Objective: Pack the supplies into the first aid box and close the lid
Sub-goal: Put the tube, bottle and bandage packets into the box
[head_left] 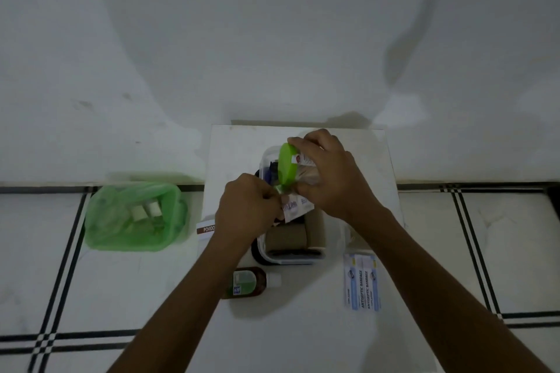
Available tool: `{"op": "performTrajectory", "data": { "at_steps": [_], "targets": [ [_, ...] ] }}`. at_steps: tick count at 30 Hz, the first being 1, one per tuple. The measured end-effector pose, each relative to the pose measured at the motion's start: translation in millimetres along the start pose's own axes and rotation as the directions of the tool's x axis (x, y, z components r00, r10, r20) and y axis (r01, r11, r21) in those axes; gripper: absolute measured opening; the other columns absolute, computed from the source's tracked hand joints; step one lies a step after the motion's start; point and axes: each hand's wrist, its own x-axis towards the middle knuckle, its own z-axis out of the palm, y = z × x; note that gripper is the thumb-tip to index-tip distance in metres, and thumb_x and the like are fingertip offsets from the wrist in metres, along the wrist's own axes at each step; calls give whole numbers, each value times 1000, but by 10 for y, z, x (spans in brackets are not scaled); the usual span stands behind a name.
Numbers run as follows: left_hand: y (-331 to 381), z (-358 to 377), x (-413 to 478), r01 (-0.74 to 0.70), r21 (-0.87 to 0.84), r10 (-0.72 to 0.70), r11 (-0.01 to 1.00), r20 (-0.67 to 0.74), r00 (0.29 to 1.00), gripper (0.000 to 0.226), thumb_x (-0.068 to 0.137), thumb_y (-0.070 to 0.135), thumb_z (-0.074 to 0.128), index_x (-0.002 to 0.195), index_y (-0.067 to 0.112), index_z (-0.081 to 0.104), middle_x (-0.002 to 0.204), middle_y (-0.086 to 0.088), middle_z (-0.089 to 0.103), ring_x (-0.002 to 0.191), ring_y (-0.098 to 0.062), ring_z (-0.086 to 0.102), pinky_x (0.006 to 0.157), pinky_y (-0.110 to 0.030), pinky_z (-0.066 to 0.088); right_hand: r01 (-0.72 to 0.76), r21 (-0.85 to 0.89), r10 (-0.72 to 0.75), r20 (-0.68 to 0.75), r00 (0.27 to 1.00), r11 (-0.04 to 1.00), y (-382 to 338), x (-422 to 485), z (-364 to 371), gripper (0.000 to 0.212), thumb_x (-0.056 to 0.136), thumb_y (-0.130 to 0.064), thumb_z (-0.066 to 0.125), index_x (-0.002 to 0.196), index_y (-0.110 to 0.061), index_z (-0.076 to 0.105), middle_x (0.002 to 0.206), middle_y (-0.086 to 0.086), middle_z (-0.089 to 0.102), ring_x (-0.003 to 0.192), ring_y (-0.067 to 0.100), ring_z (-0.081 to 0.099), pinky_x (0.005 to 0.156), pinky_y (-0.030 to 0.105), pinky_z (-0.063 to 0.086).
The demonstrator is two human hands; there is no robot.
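The clear first aid box (290, 260) stands open in the middle of the white table, with brown bandage rolls (286, 239) and dark items inside. Above it my right hand (328, 175) grips a clear jar with a round green lid (287, 165), tilted on its side, lid facing left. White printed packets (295, 206) hang below the jar over the box. My left hand (245, 210) pinches them at their top edge, just under the green lid. A brown antiseptic bottle (247, 281) lies in front of the box. Antiseptic bandage strips (362, 281) lie to the front right.
A green basket lined with a green bag (136, 218) sits on the floor to the left, holding small white-capped bottles. A brown-and-white box (206, 228) peeks out beside my left wrist. A dark object (257, 254) shows under the first aid box's left edge. A wall stands behind the table.
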Motion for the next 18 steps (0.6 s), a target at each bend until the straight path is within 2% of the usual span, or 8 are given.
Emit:
{"op": "performTrajectory", "data": {
  "at_steps": [3,5,7,9,11,14,18],
  "targets": [
    [6,-42,38,33,-49,-29,998,76,997,17,80,17,69,71,5,76,35,10,51,30,2,46,38,-13,38,6,-12,-6,-5,1000,1000,6,8,-10,70,64,-32,66,130,-18,49,118,3,53,104,24,53,80,48,51],
    [23,-76,50,85,-112,-68,990,149,987,16,81,17,69,73,4,76,29,12,49,29,3,45,36,-9,35,-12,39,12,18,1000,999,34,27,-28,69,65,-32,67,130,-18,48,120,3,52,106,24,54,82,49,50],
    [32,-102,60,98,-109,-80,989,161,984,16,81,17,70,73,5,76,29,12,50,32,2,46,37,-6,33,-25,99,22,34,999,995,40,52,-63,68,68,-32,68,131,-19,47,122,2,52,109,24,53,86,50,49],
    [44,-49,59,41,16,-43,999,90,995,16,78,22,71,70,9,76,42,8,59,46,-3,55,47,-12,41,-22,49,19,56,998,999,27,72,-85,66,72,-31,69,133,-21,46,126,2,53,113,24,51,89,49,46],
    [76,59,10,18,227,-19,974,3,1000,21,75,30,71,70,10,72,60,-3,62,62,-19,63,55,-27,47,2,-100,7,83,997,995,1,74,-53,63,76,-28,70,133,-23,46,131,1,53,117,25,48,89,46,42],
    [150,195,-70,61,477,-13,877,-103,995,31,77,41,66,83,10,65,73,-5,54,67,-22,55,57,-29,39,47,-249,-36,49,998,967,-9,70,39,54,75,-27,69,126,-24,54,127,0,57,114,26,49,81,41,36],
    [120,226,-115,25,647,77,762,-129,989,26,86,38,58,95,14,62,92,-8,65,70,-23,54,60,-29,35,64,-348,-86,-51,995,935,38,17,186,44,72,-29,67,116,-23,62,111,4,62,99,28,55,74,40,34]
  ]
}}
